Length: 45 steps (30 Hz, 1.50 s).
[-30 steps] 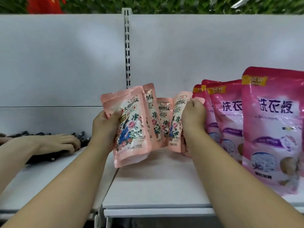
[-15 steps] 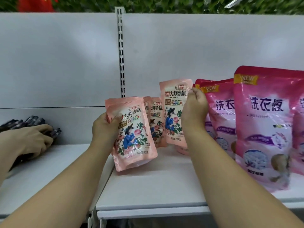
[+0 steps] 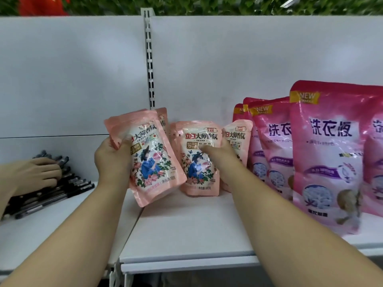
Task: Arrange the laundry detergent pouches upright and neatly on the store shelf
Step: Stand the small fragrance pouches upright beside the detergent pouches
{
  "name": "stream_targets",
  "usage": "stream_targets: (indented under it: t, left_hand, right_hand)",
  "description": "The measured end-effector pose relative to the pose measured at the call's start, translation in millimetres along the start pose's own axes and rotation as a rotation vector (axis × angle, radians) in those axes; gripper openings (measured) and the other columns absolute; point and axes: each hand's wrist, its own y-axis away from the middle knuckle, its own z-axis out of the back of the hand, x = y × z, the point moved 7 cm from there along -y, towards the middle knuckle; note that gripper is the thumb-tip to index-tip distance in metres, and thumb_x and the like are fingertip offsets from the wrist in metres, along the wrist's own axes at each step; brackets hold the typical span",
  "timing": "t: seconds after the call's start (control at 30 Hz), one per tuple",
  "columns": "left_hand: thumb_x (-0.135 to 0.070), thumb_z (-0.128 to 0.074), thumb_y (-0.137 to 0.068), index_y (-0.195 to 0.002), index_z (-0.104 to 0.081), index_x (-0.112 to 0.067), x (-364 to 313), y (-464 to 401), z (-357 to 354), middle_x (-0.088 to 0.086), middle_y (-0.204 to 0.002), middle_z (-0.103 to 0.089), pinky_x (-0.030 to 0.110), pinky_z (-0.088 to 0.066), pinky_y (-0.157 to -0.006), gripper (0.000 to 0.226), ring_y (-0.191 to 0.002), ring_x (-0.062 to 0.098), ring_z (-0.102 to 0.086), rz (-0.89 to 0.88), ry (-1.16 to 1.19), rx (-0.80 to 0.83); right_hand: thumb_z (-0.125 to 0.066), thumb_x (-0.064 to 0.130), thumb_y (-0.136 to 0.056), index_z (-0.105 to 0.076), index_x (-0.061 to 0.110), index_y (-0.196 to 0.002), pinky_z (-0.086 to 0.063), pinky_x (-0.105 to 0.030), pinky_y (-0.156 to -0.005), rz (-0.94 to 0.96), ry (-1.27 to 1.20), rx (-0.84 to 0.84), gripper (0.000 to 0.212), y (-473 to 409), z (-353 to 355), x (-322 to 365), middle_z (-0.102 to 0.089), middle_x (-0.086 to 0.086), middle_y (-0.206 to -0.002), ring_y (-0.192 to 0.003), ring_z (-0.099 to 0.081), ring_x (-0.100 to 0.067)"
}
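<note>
At far left, another person's hand [image 3: 34, 172] is laid on a pile of black pens [image 3: 56, 189] on the neighbouring shelf. Next, a pale pink pouch [image 3: 149, 156] is gripped at its left edge by the left hand [image 3: 113, 160] and held tilted above the white shelf [image 3: 186, 230]. Further right, an upright pale pink pouch [image 3: 199, 160] standing on the shelf is clasped by the right hand [image 3: 221, 160], thumb across its front, with one more such pouch [image 3: 238, 139] behind, beside a row of larger magenta pouches [image 3: 323, 154].
</note>
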Motion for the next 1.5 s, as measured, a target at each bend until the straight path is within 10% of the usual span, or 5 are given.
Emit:
stream_targets:
  t: [0.13, 0.5, 0.97, 1.23, 1.5]
  left_hand:
    - [-0.024, -0.062, -0.087, -0.068, -0.053, -0.023, 5, -8, 7, -0.004, -0.075, -0.060, 0.036, -0.051, -0.076, 0.021, -0.080, 0.023, -0.062, 0.014, 0.017, -0.025]
    - [-0.023, -0.064, -0.086, -0.070, -0.059, -0.021, 5, -15, 10, -0.001, -0.081, -0.065, 0.049, -0.052, -0.087, 0.017, -0.088, 0.024, -0.064, -0.003, 0.089, -0.071]
    - [-0.025, -0.063, -0.086, -0.073, -0.058, -0.022, 6, -10, 4, -0.003, -0.081, -0.065, 0.047, -0.053, -0.085, 0.014, -0.088, 0.026, -0.066, 0.025, 0.075, -0.014]
    - [-0.019, -0.061, -0.088, -0.075, -0.056, -0.023, -2, 5, -8, -0.005, -0.076, -0.064, 0.026, -0.050, -0.063, 0.015, -0.067, 0.010, -0.062, 0.085, 0.177, 0.076]
    - [-0.018, -0.061, -0.089, -0.074, -0.054, -0.022, -2, 10, -5, -0.003, -0.078, -0.063, 0.036, -0.053, -0.077, 0.017, -0.073, 0.016, -0.063, 0.103, 0.167, 0.102]
  right_hand:
    - [-0.067, 0.017, -0.083, -0.054, 0.023, -0.101, -0.048, -0.048, -0.093, 0.032, -0.010, -0.008, 0.022, -6, -5, 0, -0.066, -0.005, -0.110, -0.101, -0.062, -0.027]
    - [-0.066, 0.015, -0.084, -0.058, 0.010, -0.112, -0.041, -0.020, -0.068, 0.165, 0.122, -0.023, 0.030, -27, -26, 10, -0.064, -0.004, -0.112, -0.089, -0.055, -0.014]
    - [-0.067, 0.026, -0.083, -0.036, 0.014, -0.132, -0.042, -0.032, -0.091, 0.172, 0.276, -0.008, 0.060, -27, -30, -5, -0.049, -0.005, -0.132, -0.120, -0.050, -0.023]
    - [-0.061, 0.022, -0.087, -0.040, 0.015, -0.133, -0.033, -0.025, -0.097, 0.579, 0.336, -0.441, 0.051, 36, 30, 64, -0.041, -0.005, -0.137, -0.126, -0.038, -0.019]
    - [-0.064, 0.020, -0.084, -0.039, 0.012, -0.136, -0.030, -0.031, -0.102, 0.518, 0.405, -0.592, 0.058, 65, 43, 52, -0.032, -0.009, -0.144, -0.131, -0.029, -0.024]
